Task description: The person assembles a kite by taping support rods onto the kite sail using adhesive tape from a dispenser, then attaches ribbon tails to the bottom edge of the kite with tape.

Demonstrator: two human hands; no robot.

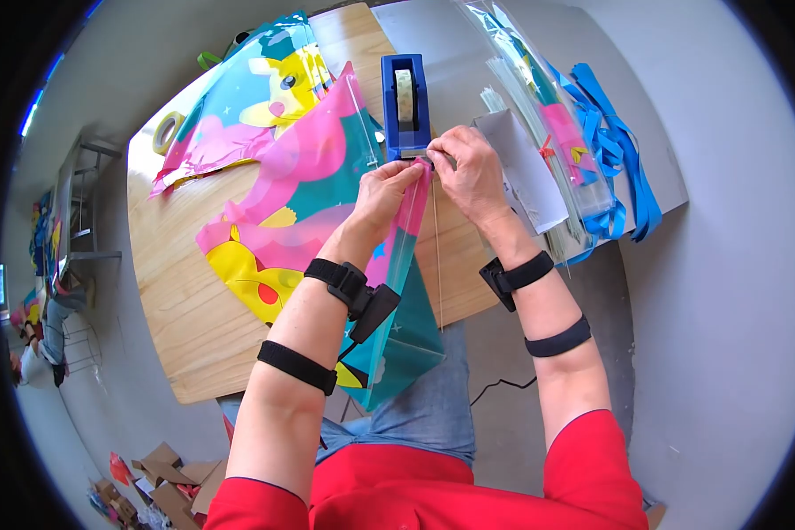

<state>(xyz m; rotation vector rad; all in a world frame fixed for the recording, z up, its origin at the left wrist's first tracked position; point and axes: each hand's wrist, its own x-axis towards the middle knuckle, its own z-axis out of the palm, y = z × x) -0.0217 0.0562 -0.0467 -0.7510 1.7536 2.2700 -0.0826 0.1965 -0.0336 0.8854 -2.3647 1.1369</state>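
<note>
Red shirt [389, 486] foremost, left hand [382, 194] pinches the printed sheet [309, 177] draped off the worktop [172, 291] near the tape dispenser [405, 137], right hand [468, 177] nearly closed, hold unclear; likely edge-taping, next calling for steady alignment

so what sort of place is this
Probably a small workshop or packing room: there's a tape dispenser, colourful printed sheets on a wooden table, and open cardboard boxes nearby.
</note>
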